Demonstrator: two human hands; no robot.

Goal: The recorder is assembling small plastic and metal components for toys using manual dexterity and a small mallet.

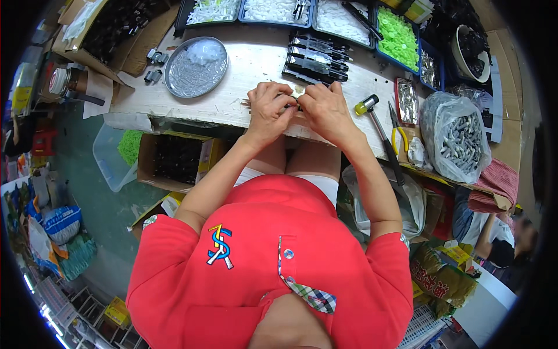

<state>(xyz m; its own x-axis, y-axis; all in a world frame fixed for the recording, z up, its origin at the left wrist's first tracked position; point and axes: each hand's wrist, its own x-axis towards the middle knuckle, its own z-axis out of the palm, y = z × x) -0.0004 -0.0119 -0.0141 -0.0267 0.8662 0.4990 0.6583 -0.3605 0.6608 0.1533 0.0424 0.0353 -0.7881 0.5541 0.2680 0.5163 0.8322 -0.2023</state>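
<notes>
At the front edge of the white worktable (244, 64), my left hand (269, 111) and my right hand (326, 111) meet, fingertips closed together. Between them is a small dark piece (298, 104), mostly covered by my fingers, so its kind cannot be made out. Just beyond my hands lies a row of several long black parts (317, 61), side by side. To the right of my right hand rests a hammer (381, 131) with a yellow-green face, its dark handle hanging past the table edge. Pliers (400, 132) with yellow handles lie beside it.
Blue trays hold white pieces (276, 11) and bright green pieces (398, 38) along the back. A round metal dish (196, 72) with clear bits sits left. Rightward are a plastic bag (456, 139) of metal parts and a red cloth (497, 183). Another person (494, 238) is at far right.
</notes>
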